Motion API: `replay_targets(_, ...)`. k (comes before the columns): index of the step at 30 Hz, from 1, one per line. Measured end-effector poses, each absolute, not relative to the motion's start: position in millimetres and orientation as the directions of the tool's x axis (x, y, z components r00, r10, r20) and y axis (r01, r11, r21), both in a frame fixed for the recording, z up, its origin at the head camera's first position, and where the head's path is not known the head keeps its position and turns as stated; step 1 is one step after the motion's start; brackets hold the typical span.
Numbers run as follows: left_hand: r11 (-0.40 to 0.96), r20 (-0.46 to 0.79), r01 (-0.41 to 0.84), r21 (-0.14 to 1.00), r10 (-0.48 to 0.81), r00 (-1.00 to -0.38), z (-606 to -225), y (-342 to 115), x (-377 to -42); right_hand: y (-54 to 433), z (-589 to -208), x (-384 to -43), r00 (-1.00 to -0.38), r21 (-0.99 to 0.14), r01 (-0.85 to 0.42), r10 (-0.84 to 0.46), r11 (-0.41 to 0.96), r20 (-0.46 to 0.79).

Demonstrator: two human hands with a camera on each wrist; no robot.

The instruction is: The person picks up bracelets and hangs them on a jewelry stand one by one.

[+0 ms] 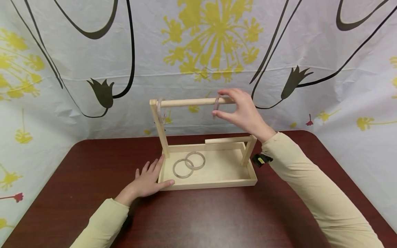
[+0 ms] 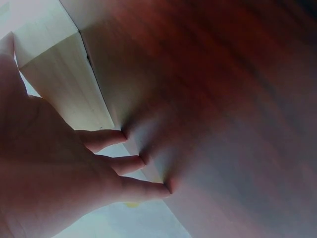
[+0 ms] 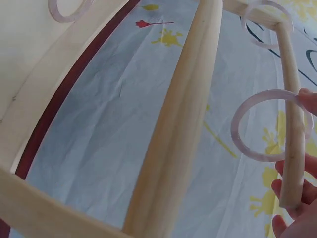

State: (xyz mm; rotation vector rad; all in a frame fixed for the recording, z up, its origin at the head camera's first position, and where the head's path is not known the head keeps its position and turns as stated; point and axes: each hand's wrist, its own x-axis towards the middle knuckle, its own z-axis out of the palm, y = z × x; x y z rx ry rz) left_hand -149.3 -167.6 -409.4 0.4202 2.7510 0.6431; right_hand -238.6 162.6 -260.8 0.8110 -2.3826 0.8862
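My right hand [image 1: 243, 112] pinches a translucent pale bangle [image 3: 239, 124] between thumb and fingers. This bangle encircles the upper wooden rod [image 1: 189, 102], near the rod's free right end. Another bangle [image 1: 159, 109] hangs on the same rod, close to the left post. Below them, two bangles [image 1: 183, 177] lie partly overlapping on the floor of the wooden tray [image 1: 211, 186]. With fingers spread and fairly straight, my left hand [image 1: 147, 182] rests at the tray's left end, the thumb over the front corner. Its fingertips touch the tabletop in the left wrist view.
A lower rod [image 1: 227, 140] extends leftward from a short post [image 1: 248, 151] at the tray's right end. The tall left post [image 1: 160, 129] carries the upper rod. Behind the dark red table [image 1: 198, 213] hangs a flower-print cloth [image 1: 149, 51].
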Motion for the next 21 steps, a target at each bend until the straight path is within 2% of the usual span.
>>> replay_targets(7, 0.857, -0.199, 0.218, 0.468, 0.342, -0.918, -410.6, -168.0, -149.3, 155.6, -258.7, -235.6, -0.667, -0.333, -0.696, -0.401, 0.636, 0.628)
replay_targets(21, 0.858, -0.198, 0.219, 0.464, 0.342, -0.919, -411.3, -168.4, -149.6, 138.2, -254.8, -233.2, -0.643, -0.28, -0.716, -0.447, 0.64, 0.622)
